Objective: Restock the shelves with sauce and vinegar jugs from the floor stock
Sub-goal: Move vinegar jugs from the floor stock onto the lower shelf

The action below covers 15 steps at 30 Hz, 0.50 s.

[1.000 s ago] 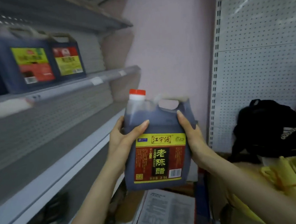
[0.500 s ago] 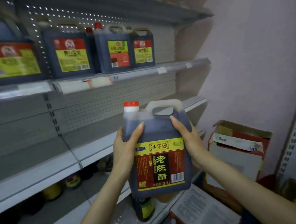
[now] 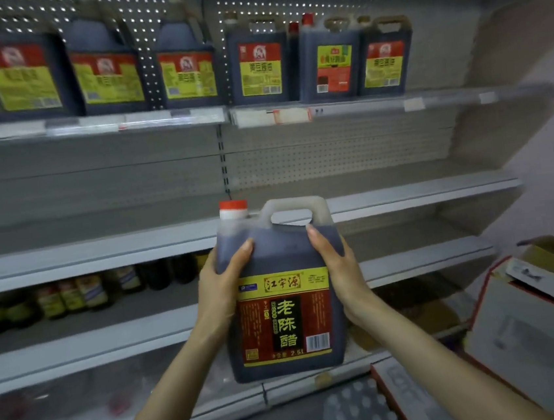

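A dark 2.5 L vinegar jug (image 3: 285,318) with a red cap, clear handle and red-and-yellow label hangs upright in front of the shelves, held between both hands. My left hand (image 3: 220,284) grips its left side, thumb across the front shoulder. My right hand (image 3: 341,268) grips the right side, thumb up by the handle. The middle shelf (image 3: 404,194) behind the jug is bare grey metal. On the top shelf (image 3: 360,107) stands a row of several dark sauce jugs (image 3: 260,66).
Small dark bottles (image 3: 83,295) sit on a lower shelf at left. Open cardboard cartons (image 3: 533,316) stand on the floor at right, another with bottle tops (image 3: 358,410) below the jug. A pink wall closes the aisle at right.
The view has swung left to face the shelves squarely. The jug stays held in both hands and now sits in front of the bare middle shelf.
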### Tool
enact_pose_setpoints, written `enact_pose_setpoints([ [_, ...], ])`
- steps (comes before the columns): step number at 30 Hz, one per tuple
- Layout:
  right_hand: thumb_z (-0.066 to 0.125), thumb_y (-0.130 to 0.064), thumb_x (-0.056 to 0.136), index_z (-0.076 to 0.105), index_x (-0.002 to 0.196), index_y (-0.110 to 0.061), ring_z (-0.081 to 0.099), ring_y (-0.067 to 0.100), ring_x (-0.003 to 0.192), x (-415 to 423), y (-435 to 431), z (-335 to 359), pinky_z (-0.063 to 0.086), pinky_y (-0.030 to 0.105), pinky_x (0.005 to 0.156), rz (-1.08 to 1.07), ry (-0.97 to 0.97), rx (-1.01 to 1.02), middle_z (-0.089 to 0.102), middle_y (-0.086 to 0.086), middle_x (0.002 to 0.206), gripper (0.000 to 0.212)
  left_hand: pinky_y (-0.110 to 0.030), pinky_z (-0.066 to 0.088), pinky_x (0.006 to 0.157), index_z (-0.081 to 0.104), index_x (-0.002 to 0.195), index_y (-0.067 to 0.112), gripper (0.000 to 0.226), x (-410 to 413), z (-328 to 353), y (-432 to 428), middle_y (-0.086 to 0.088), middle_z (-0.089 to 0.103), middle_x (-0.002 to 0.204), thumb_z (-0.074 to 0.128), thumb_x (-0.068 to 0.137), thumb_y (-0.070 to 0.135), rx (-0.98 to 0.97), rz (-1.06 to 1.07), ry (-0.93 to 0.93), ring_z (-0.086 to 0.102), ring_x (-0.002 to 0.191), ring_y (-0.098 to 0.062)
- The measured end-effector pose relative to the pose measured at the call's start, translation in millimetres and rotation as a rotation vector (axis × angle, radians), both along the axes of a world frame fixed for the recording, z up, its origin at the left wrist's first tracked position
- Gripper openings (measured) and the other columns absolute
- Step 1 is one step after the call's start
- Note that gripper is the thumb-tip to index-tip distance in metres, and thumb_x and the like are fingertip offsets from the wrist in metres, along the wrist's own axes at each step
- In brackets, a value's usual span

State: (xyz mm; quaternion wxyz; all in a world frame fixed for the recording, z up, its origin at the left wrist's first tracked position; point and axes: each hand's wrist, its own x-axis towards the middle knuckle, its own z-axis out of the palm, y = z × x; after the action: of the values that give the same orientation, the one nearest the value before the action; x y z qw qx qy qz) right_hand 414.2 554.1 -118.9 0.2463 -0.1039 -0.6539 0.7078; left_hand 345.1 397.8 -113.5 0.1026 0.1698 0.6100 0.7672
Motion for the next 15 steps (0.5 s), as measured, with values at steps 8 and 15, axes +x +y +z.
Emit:
enact_pose_setpoints([
  [8, 0.067, -0.069, 0.067, 0.051, 0.128, -0.027, 0.066, 0.016, 0.101, -31, -70, -7, 0.051, 0.037, 0.092, 0.111, -0.051, 0.025, 0.067, 0.001, 0.114, 0.075, -0.023, 0.051, 0.060, 0.060, 0.105, 0.016, 0.044, -8, -6, -77, -0.005, 0.071, 0.085, 0.062, 0.069, 0.042, 0.007, 0.126, -0.027, 0.069, 0.068, -0.014],
  [15, 0.058, -0.057, 0.071, 0.051, 0.123, -0.029, 0.067, 0.014, 0.097, -82, -166, -5, 0.053, 0.031, 0.087, 0.157, -0.012, 0.024, 0.066, 0.000, 0.112, 0.060, -0.030, 0.052, 0.063, 0.061, 0.101, 0.016, 0.039, -53, -8, -172, -0.007, 0.071, 0.081, 0.064, 0.070, 0.039, 0.013, 0.204, -0.047, 0.068, 0.067, -0.018],
])
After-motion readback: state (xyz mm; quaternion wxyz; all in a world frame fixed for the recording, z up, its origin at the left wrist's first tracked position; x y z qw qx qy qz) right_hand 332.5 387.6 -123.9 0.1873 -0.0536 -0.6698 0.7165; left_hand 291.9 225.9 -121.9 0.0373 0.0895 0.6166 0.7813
